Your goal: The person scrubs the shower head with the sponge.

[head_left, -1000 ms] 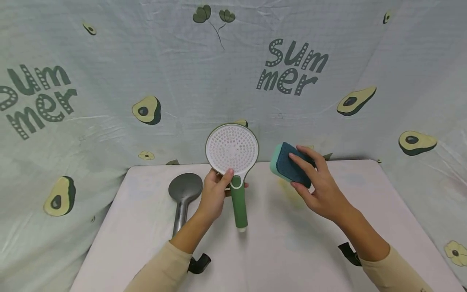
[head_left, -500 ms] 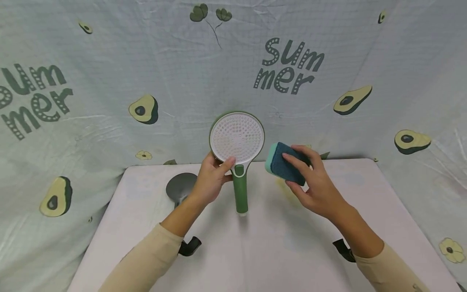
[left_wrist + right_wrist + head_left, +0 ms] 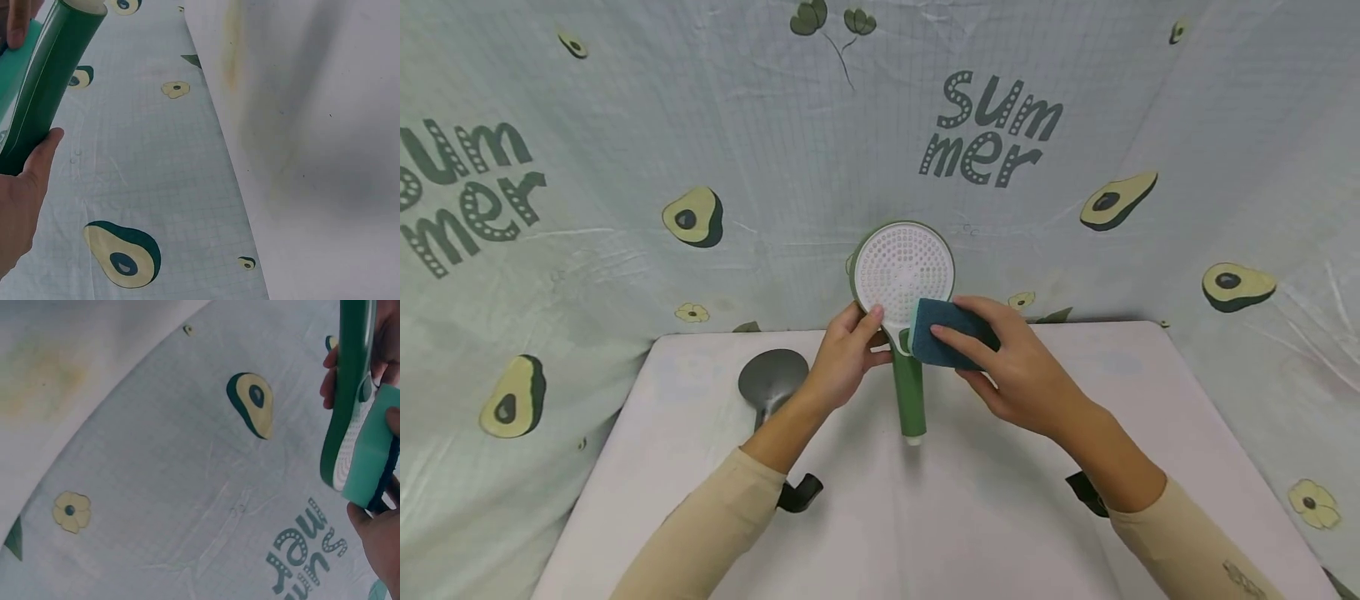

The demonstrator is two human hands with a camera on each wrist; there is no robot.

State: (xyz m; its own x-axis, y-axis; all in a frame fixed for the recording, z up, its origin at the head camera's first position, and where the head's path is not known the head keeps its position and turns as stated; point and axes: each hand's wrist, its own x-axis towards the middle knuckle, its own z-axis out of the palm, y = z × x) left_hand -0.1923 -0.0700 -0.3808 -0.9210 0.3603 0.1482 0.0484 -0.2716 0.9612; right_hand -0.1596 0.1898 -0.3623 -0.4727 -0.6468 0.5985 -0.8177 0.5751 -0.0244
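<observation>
My left hand [image 3: 844,357] grips a green and white shower head [image 3: 904,271] near its neck, thumb on the front. The white nozzle face is turned toward the head view and the green handle [image 3: 910,400] points down. Between the thumb and fingers of my right hand [image 3: 1018,367] is a two-layer sponge [image 3: 951,335], dark blue on one side and mint on the other. In the right wrist view the mint side of the sponge [image 3: 372,447] lies against the nozzle face. It covers the lower right of the face and part of the neck in the head view.
A grey shower head [image 3: 772,379] lies on the pale table [image 3: 985,517] at the left, partly behind the left forearm. Black straps [image 3: 801,493] show at both wrists. A cloth printed with avocados [image 3: 694,218] hangs behind the table's back edge.
The sponge in my right hand has moved left onto the shower head. My left hand has raised the shower head and shifted it slightly right.
</observation>
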